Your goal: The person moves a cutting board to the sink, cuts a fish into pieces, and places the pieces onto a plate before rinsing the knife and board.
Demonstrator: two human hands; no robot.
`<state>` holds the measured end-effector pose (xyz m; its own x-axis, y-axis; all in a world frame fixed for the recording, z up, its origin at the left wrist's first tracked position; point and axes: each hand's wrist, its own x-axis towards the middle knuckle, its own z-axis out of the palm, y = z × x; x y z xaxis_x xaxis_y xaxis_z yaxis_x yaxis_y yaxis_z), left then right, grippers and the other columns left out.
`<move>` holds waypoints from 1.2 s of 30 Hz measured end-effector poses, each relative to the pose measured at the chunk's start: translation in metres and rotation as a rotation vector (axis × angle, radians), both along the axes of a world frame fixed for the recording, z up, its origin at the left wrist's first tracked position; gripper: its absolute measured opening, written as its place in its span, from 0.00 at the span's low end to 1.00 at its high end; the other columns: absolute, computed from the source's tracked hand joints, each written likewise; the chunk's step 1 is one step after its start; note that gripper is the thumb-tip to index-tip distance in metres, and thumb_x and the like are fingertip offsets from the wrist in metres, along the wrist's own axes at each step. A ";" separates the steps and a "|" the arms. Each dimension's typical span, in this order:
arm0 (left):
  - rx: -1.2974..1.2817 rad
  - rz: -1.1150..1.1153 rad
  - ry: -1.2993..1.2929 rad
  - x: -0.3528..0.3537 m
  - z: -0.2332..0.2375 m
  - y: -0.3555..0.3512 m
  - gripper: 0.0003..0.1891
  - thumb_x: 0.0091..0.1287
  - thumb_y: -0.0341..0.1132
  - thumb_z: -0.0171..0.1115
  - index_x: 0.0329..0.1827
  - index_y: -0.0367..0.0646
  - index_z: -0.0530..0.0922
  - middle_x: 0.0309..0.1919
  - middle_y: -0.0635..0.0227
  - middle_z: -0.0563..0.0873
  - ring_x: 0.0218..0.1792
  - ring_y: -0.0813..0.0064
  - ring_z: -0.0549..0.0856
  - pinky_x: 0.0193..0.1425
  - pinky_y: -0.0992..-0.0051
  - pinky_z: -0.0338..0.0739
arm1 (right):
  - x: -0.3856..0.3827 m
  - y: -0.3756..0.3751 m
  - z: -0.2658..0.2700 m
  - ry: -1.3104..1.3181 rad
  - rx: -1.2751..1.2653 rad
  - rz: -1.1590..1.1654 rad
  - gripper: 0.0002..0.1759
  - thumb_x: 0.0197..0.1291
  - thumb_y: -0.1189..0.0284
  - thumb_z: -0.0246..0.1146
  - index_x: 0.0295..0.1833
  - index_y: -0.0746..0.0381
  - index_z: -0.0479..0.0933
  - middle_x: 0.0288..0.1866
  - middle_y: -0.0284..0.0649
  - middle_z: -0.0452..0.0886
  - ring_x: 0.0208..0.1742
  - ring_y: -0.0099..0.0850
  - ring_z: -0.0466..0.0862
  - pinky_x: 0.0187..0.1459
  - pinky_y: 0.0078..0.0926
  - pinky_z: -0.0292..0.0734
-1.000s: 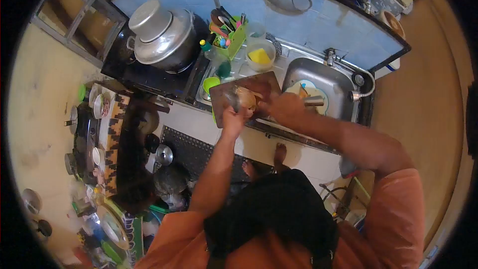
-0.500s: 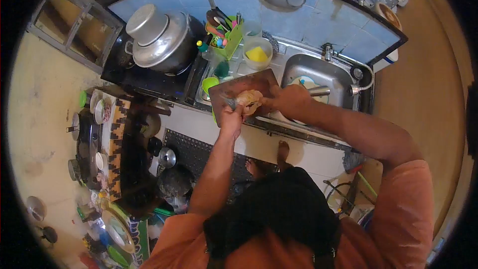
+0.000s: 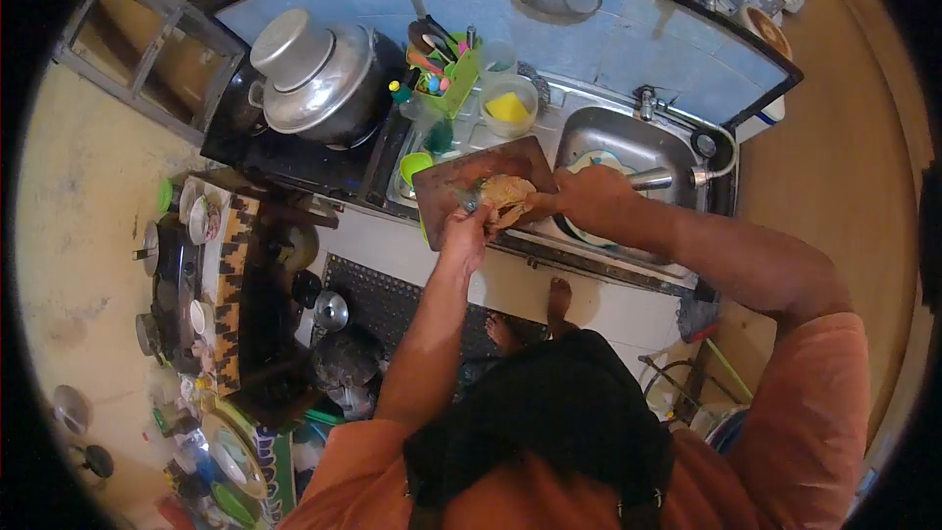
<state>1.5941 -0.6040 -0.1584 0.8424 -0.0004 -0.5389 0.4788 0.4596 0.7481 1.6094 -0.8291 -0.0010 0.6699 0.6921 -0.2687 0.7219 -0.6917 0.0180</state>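
A pale tan, lumpy piece of food [image 3: 505, 192] is held over the near part of a brown wooden cutting board [image 3: 461, 169] on the desk. The left hand [image 3: 465, 232] is closed with curled fingers on its left end, and its right end is pinched by the fingers of the right hand [image 3: 589, 198]. Just right of the board a steel sink [image 3: 628, 132] is seen, a green utensil holder [image 3: 453, 74] is set behind the board, and farther left a large lidded steel pot [image 3: 319, 74] is carried by a black stove [image 3: 285, 152].

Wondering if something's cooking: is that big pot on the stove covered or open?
Covered: a metal lid sits over the big pot, hiding its inside.
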 end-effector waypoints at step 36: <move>0.236 -0.297 0.147 0.041 -0.032 0.023 0.13 0.67 0.34 0.66 0.52 0.48 0.77 0.37 0.74 0.85 0.33 0.79 0.82 0.30 0.74 0.76 | -0.011 -0.028 -0.030 0.077 0.184 -0.101 0.28 0.65 0.73 0.50 0.69 0.39 0.70 0.39 0.47 0.79 0.36 0.47 0.85 0.35 0.44 0.81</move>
<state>1.6351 -0.5810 -0.1906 0.7379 -0.0938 -0.6684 0.6749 0.1086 0.7299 1.5987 -0.8576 -0.0313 0.7208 0.6646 -0.1967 0.6432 -0.7471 -0.1677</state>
